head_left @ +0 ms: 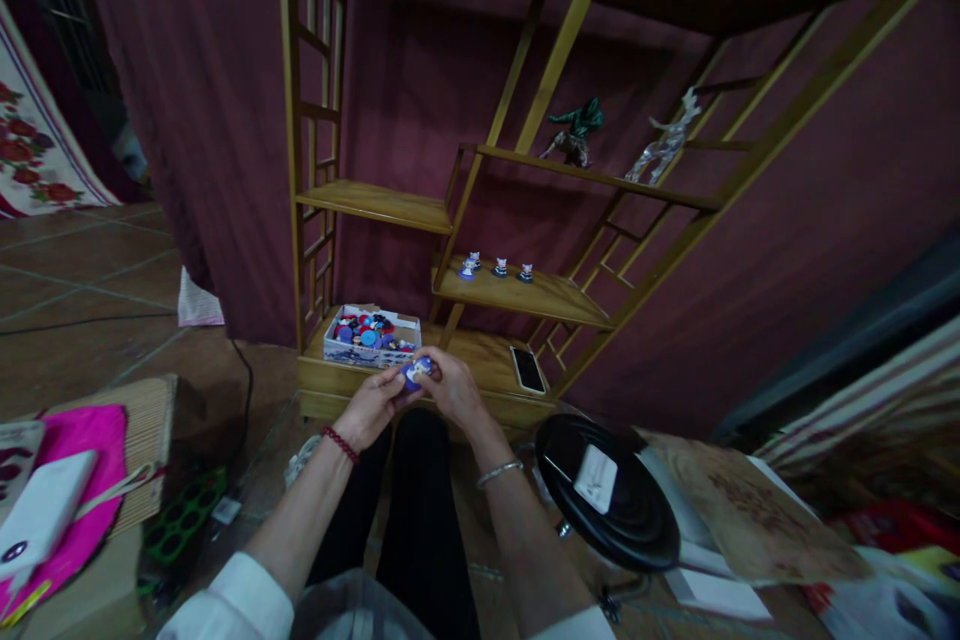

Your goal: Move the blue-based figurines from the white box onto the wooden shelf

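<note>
Between my two hands, above my knees, is a small purple-and-white figurine (417, 373). My left hand (376, 404), with a red beaded bracelet at its wrist, pinches it from the left. From the right, the fingers of my right hand (453, 390) close around it; a silver bangle circles that wrist. Just beyond my left hand, an open box (409, 330) of small red, blue and purple pieces sits on the lowest shelf. Several little figurines stand on the middle shelf (525, 294), among them a purple one (467, 269) at the left.
A phone (528, 369) lies on the bottom shelf at the right. Higher up stand a dark green figure (579, 132) and a silvery one (666, 142). A black round stool (637, 510) is at my right. A pink mat (94, 430) lies at my left.
</note>
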Motion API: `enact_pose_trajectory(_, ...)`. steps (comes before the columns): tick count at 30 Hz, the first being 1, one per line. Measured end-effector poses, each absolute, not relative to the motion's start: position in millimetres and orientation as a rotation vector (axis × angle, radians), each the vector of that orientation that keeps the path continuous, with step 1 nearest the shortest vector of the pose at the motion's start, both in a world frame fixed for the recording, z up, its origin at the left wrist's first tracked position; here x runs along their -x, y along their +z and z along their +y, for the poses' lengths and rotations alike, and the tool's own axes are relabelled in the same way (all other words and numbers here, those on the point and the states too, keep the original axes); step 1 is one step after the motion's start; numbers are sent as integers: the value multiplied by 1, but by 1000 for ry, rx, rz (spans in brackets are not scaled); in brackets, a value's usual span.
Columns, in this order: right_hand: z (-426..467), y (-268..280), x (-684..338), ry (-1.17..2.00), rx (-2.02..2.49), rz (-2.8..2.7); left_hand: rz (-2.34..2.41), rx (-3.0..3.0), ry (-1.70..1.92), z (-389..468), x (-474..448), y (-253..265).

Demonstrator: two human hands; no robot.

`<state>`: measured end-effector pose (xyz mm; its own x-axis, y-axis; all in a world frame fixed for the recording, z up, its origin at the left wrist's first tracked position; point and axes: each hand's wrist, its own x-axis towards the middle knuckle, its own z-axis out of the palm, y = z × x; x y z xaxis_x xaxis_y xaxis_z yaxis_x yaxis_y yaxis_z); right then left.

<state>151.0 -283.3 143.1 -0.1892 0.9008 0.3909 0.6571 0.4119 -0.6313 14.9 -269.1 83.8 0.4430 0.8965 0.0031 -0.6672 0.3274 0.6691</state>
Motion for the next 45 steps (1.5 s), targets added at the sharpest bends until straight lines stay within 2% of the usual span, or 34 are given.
enact_pose_trajectory(17, -282, 148, -158, 395, 1270, -2078, 357, -611, 1004, -269, -15, 83)
enact_pose_trajectory(45, -279, 126, -154, 401, 1382, -1819, 504, -560, 1115, -272, -27, 90)
